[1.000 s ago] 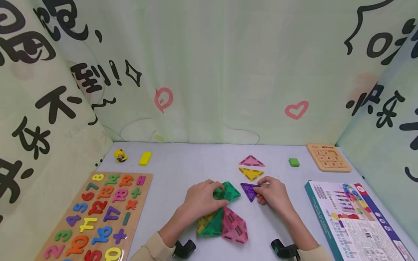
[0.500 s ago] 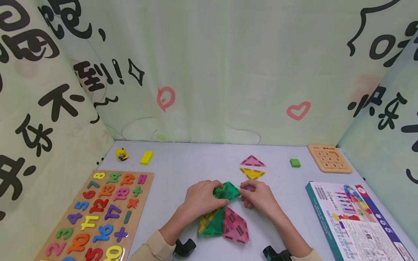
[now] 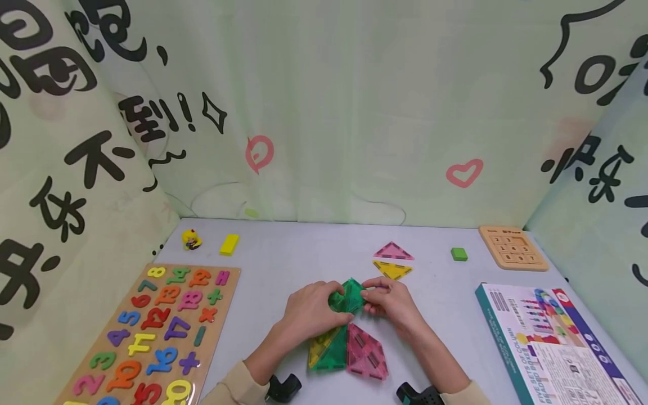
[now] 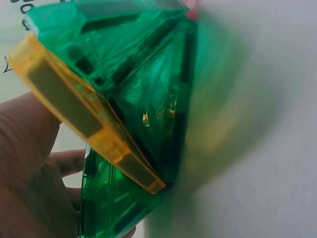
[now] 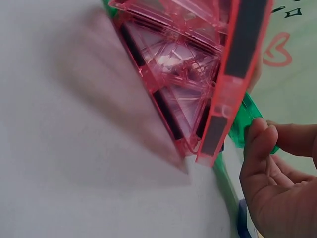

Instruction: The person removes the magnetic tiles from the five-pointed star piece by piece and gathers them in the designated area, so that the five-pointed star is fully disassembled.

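The green tile (image 3: pixel 348 296) stands between both hands: the left hand (image 3: pixel 310 311) grips its left side, the right hand (image 3: pixel 392 304) pinches its right edge

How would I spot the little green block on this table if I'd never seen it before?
Start at the wooden number slide puzzle in the table's far right corner. Just to its left, alone on the grey table, lies the small green block. Unlike the clear triangular tiles nearby, such as the pink triangle tile, it is solid, opaque and rectangular.
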The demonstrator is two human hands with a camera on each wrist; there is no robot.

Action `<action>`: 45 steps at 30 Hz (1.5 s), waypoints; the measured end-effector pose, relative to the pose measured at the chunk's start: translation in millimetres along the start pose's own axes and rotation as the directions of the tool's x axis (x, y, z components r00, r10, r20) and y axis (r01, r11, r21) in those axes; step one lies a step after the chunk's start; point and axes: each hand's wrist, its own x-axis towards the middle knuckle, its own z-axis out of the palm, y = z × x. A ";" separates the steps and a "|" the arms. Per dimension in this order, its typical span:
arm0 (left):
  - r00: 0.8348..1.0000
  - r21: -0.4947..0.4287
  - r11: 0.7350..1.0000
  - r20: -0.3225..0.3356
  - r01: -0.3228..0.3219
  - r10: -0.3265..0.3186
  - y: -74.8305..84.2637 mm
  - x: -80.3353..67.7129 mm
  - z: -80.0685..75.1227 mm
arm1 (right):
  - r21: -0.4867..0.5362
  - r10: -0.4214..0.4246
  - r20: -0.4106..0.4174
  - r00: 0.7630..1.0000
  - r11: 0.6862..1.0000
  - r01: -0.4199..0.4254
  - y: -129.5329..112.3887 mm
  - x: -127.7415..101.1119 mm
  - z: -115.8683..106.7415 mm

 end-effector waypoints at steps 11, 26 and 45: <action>1.000 -0.028 1.000 -0.005 0.009 -0.009 -4.8 0.1 -1.3 | 0.016 -0.015 -0.034 0.999 1.000 0.016 -12.9 13.4 -8.8; 1.000 -0.022 1.000 0.016 0.002 -0.002 -7.9 0.2 -0.2 | -0.485 -0.230 0.112 0.967 0.836 0.255 -57.0 90.3 -4.7; 1.000 -0.048 0.999 -0.010 -0.003 0.002 -5.0 2.0 1.0 | -0.595 -0.284 0.038 0.958 0.764 0.250 -44.8 143.7 -2.2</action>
